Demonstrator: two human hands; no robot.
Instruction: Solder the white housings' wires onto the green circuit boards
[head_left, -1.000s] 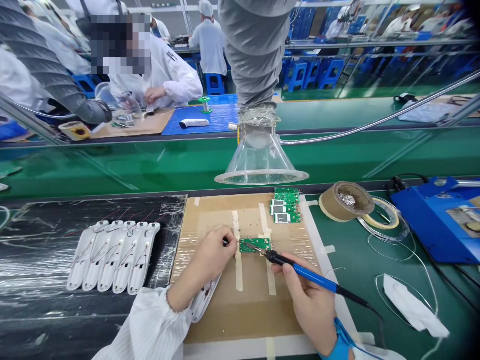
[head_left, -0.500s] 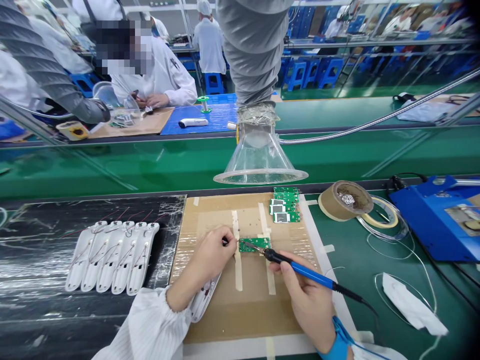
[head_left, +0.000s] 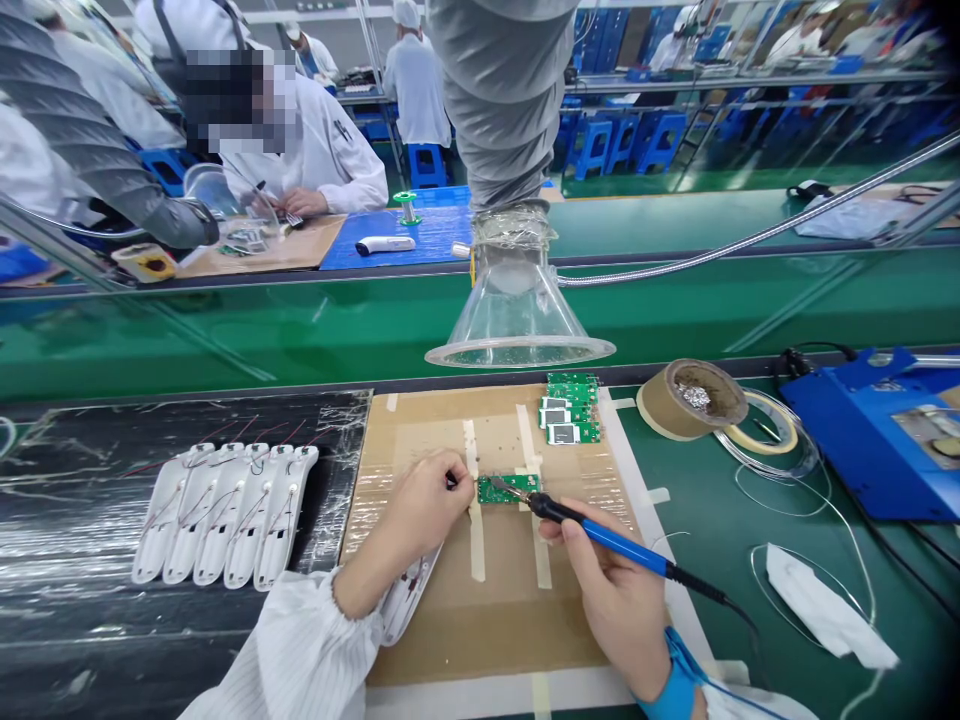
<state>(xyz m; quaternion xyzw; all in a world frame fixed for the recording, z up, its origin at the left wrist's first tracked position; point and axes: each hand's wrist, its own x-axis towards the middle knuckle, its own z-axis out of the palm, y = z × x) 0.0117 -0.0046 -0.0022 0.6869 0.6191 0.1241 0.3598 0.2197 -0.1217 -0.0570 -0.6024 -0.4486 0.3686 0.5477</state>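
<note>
A blue and black soldering iron [head_left: 611, 543] is in my right hand [head_left: 619, 610], closed round its grip. Its tip is over the left part of a green circuit board [head_left: 514, 488], though I cannot tell whether it touches. At the board's left end my left hand [head_left: 431, 500] is closed in a pinch; something small and dark shows in the fingers, too hidden to name. Partly under my left forearm lies a white plastic housing [head_left: 409, 600] with wires. The board rests on a taped cardboard sheet [head_left: 510, 630].
Several green boards [head_left: 571, 410] lie at the back. Several white housings with wires [head_left: 225, 515] lie left. A clear fume hood [head_left: 521, 320] hangs above. Right are a tape roll [head_left: 660, 405], a coil of wire [head_left: 802, 465], a white cloth [head_left: 825, 610] and a blue device [head_left: 877, 430]. A co-worker [head_left: 300, 130] sits opposite.
The iron's tip has shifted very slightly over the board. My left hand has stayed in place. Across the bench, the co-worker's head and hands have moved a little.
</note>
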